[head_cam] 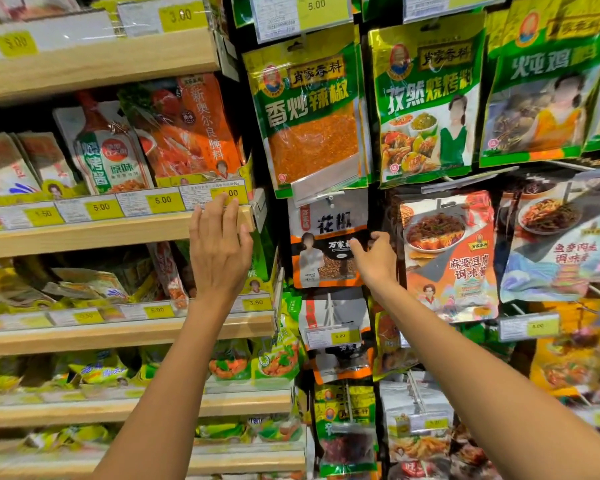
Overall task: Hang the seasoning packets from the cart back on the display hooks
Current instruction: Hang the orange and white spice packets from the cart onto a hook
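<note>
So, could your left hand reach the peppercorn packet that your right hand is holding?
Probably yes: the left hand is open and empty just left of the peppercorn packet, nothing visibly between them, and the right hand grips only its right edge.

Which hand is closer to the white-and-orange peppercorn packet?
Right. The right hand pinches the peppercorn packet at its right edge; the left hand is open off to the packet's left, by the wooden shelf.

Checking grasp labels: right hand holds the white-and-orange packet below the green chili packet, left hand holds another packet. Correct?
No. The head view shows the left hand empty and open, fingers straight, at the wooden shelf edge. The right hand does hold the white-and-orange packet below the green chili packet.
</note>
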A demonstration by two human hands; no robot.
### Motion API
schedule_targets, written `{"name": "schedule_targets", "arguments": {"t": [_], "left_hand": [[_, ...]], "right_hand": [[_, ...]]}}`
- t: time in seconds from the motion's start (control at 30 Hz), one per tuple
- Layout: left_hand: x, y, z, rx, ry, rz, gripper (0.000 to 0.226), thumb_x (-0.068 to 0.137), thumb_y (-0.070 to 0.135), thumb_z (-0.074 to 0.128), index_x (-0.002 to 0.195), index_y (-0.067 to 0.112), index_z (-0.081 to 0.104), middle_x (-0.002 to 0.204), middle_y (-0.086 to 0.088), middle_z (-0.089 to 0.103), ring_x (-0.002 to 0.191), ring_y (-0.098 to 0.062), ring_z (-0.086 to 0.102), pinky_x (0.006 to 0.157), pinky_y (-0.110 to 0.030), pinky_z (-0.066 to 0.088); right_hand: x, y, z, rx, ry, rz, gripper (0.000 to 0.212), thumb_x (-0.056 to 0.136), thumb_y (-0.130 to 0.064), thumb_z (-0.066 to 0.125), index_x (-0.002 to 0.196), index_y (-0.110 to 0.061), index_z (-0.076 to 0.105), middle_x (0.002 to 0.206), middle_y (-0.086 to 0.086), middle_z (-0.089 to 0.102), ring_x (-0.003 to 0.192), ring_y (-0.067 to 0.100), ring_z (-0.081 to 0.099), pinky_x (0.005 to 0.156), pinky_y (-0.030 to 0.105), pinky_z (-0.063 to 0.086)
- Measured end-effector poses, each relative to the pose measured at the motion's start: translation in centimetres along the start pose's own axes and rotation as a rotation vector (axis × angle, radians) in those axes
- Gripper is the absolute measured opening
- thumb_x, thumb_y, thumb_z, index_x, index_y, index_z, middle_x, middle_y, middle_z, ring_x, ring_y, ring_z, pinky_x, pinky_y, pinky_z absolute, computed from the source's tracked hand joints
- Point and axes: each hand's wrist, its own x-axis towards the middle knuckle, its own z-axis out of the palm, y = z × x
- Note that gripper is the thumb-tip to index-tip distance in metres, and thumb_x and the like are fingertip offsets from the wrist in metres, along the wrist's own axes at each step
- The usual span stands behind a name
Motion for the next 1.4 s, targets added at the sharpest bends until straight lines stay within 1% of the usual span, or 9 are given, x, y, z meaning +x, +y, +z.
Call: {"name": "schedule_targets", "arguments": {"t": [0.17,0.33,0.43,0.57,0.67,0.77,0.93,1.13,1.4], "left_hand": [[-1.6,3.6,-1.6,-0.143,0.04,-0.004,0.03,0.093,0.009,0.043,0.12,-0.002,0.053,0.122,-0.022,0.057,0.116,-0.028,0.043,0.1,-0.047,0.037],[-7.1,12.2,-2.8,-0.431,-0.152,-0.168,0.03,0.094,0.009,0.041,0.114,-0.004,0.059,0.115,-0.02,0.061,0.111,-0.025,0.049,0.097,-0.037,0.039],[-11.5,19.4,-3.7,-0.644,-0.381,-0.332,0.031,0.096,0.013,0.038,0.108,-0.004,0.061,0.106,-0.018,0.063,0.102,-0.026,0.053,0.089,-0.034,0.04],[-17.8,30.0,-5.3,-0.885,-0.781,-0.61,0.034,0.1,0.025,0.036,0.108,0.004,0.062,0.103,-0.01,0.065,0.097,-0.028,0.059,0.082,-0.031,0.043],[-21.6,38.3,-6.9,-1.025,-1.059,-0.725,0.021,0.099,0.014,0.045,0.104,0.004,0.063,0.094,-0.006,0.065,0.09,-0.03,0.062,0.077,-0.023,0.047],[-24.5,46.2,-8.4,-1.091,-1.307,-0.765,0.022,0.097,0.005,0.046,0.103,-0.003,0.065,0.098,-0.019,0.067,0.093,-0.036,0.062,0.084,-0.037,0.05],[-26.8,57.7,-11.2,-1.175,-1.616,-0.856,0.022,0.098,0.011,0.047,0.095,0.001,0.066,0.091,-0.015,0.069,0.09,-0.031,0.065,0.079,-0.037,0.048],[-26.5,67.9,-12.3,-1.269,-1.716,-0.584,0.021,0.097,0.015,0.05,0.083,0.02,0.065,0.075,0.008,0.066,0.065,0.0,0.06,0.062,-0.006,0.043],[-25.0,81.3,-7.9,-1.302,-1.834,-0.25,0.019,0.095,0.02,0.054,0.079,0.021,0.065,0.077,0.004,0.067,0.075,-0.011,0.063,0.066,-0.021,0.046]], "right_hand": [[-5.8,2.8,-3.4,0.061,-0.047,-0.168,0.034,0.096,-0.021,0.052,0.127,-0.006,0.05,0.122,0.007,0.058,0.115,0.019,0.053,0.094,0.029,0.042],[-11.0,9.9,-10.4,0.04,-0.063,-0.058,0.022,0.097,-0.031,0.049,0.108,-0.017,0.064,0.095,-0.006,0.064,0.09,0.012,0.06,0.073,0.025,0.047],[-14.3,15.6,-15.5,-0.01,-0.038,0.077,0.028,0.099,-0.03,0.047,0.093,-0.011,0.067,0.085,0.008,0.067,0.08,0.022,0.062,0.07,0.038,0.048],[-18.5,22.8,-23.3,-0.02,0.059,0.276,0.031,0.099,-0.024,0.047,0.079,-0.008,0.064,0.071,0.015,0.063,0.07,0.028,0.061,0.056,0.025,0.037],[-21.4,27.5,-29.6,-0.036,0.139,0.404,0.036,0.099,-0.021,0.047,0.069,-0.009,0.061,0.064,0.012,0.06,0.066,0.029,0.056,0.064,0.027,0.042],[-24.1,31.7,-35.7,-0.036,0.209,0.534,0.035,0.098,-0.02,0.048,0.067,-0.012,0.061,0.061,0.003,0.061,0.064,0.021,0.057,0.064,0.027,0.042],[-27.9,37.0,-45.2,0.014,0.318,0.671,0.03,0.096,-0.009,0.051,0.077,0.009,0.066,0.07,0.018,0.067,0.067,0.021,0.058,0.067,0.033,0.046],[-31.1,40.9,-53.8,-0.013,0.427,0.807,0.021,0.091,-0.004,0.055,0.078,-0.008,0.071,0.077,0.012,0.072,0.079,0.033,0.068,0.082,0.05,0.053],[-30.4,46.0,-61.6,0.084,0.769,0.974,0.035,0.089,0.0,0.056,0.065,-0.024,0.067,0.067,-0.003,0.07,0.076,0.026,0.067,0.079,0.041,0.051]]}}
